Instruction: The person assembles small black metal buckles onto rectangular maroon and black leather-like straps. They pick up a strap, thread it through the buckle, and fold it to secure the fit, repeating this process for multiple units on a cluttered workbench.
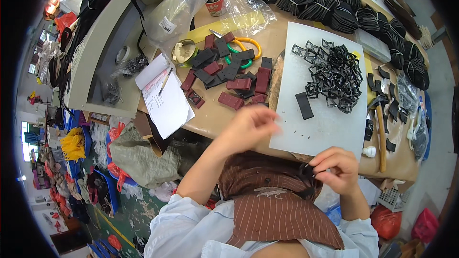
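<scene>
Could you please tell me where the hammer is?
In the head view, the hammer lies at right, beside the white board, among small black pieces.

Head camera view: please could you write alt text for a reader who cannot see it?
A person's right hand holds a small black item; the left hand hovers beside maroon and black pieces on a workbench. A pile of black frames lies on a white board.

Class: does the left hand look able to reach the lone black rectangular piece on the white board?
Probably yes: the left hand is at the edge of the white board, with nothing visible blocking the black rectangular piece.
</scene>
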Motion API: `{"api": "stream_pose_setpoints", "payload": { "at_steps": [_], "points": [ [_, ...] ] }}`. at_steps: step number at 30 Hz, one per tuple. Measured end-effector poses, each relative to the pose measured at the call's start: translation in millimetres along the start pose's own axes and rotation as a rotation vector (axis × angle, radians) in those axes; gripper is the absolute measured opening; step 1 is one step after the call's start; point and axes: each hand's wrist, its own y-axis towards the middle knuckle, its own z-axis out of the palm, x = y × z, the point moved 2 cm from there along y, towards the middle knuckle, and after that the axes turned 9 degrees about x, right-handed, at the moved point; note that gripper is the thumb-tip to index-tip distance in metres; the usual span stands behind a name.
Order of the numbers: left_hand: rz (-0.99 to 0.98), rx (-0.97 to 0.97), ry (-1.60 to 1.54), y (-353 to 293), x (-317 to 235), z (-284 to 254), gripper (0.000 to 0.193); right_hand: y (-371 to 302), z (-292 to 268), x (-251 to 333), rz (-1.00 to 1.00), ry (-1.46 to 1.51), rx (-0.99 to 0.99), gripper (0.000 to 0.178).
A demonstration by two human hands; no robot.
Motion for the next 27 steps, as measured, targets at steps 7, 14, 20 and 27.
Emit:
{"api": "stream_pose_setpoints", "payload": {
  "at_steps": [7,14,20,27],
  "points": [
    [-0.162,-0.542,0.635,13,12,-8,0.033,-1,17,-14,0.047,0.397,-0.193,0.025],
    [-0.034,-0.487,0.463,8,21,-14,0.022,-3,12,-34,0.233,0.38,-0.28,0.03],
    [0.48,-0.371,-0.642,-2,-1,-13,0.011,-7,9,-37,0.109,0.324,-0.286,0.023],
    [0.242,-0.198,-0.522,-1,-33,63,0.028,7,11,14,-0.15,0.07,-0.116,0.018]
  ]
}}
